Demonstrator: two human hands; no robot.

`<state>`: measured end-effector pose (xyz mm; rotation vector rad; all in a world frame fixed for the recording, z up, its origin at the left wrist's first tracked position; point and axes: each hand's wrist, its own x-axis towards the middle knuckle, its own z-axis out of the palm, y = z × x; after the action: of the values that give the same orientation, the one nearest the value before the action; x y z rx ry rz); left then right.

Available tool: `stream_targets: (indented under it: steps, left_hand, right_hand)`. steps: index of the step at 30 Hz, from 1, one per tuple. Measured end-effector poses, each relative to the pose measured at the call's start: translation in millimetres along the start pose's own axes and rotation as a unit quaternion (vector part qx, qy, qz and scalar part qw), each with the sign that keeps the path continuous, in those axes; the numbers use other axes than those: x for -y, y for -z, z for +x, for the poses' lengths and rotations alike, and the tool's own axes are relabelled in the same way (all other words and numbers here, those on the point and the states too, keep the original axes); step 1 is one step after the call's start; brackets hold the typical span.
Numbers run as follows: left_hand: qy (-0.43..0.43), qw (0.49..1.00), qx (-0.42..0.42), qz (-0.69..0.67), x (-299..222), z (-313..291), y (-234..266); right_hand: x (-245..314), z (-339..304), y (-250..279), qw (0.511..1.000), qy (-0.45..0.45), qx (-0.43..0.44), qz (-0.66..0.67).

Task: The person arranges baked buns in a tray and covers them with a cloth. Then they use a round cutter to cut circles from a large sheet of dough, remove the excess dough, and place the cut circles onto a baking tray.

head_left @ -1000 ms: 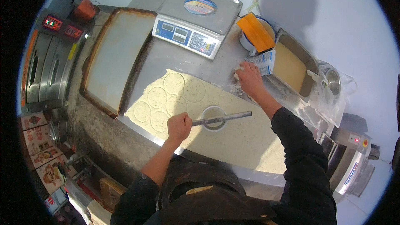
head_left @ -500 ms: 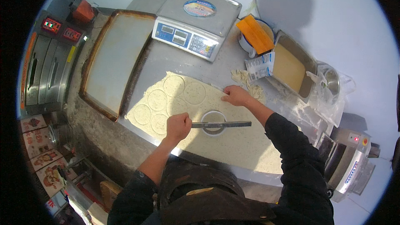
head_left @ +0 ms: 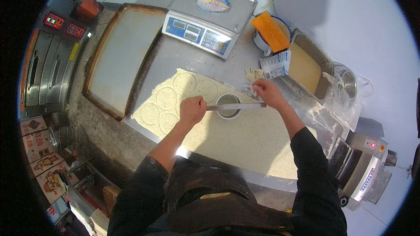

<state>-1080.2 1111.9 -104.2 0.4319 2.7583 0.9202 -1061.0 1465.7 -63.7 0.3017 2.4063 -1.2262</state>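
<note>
1. The bar of a ring cutter (head_left: 238,105) is gripped by the left hand (head_left: 193,110); its ring is held at the far side of the dough sheet (head_left: 245,144), spread on the bench (head_left: 168,61).
2. The right hand (head_left: 268,93) is curled near dough scraps (head_left: 254,74); whether any are pinched cannot be told.
3. A metal pan (head_left: 323,57) is partly filled with a pale yellow substance (head_left: 304,67).
4. A white mug (head_left: 261,43) is crossed by an orange block (head_left: 271,31).

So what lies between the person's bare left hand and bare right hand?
In the head view: a flat silvery bar, gripped by the left hand, and a round white-edged ring, over pale speckled dough.
</note>
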Motion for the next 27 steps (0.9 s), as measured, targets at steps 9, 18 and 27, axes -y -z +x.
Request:
stream_targets:
  steps: [9,18,27]
  left_hand:
    - [0.033,0.999,0.002,0.004,-11,25,-6]
    - [0.029,0.999,0.006,0.039,-5,26,-12]
    - [-0.022,0.993,-0.042,0.104,0,23,-22]
  right_hand:
    - [16,-38,-18,0.972,0.128,-0.004,-0.199]
    - [22,-34,-35,0.956,0.086,-0.062,-0.274]
    - [-13,-18,-88,0.902,0.113,-0.282,-0.308]
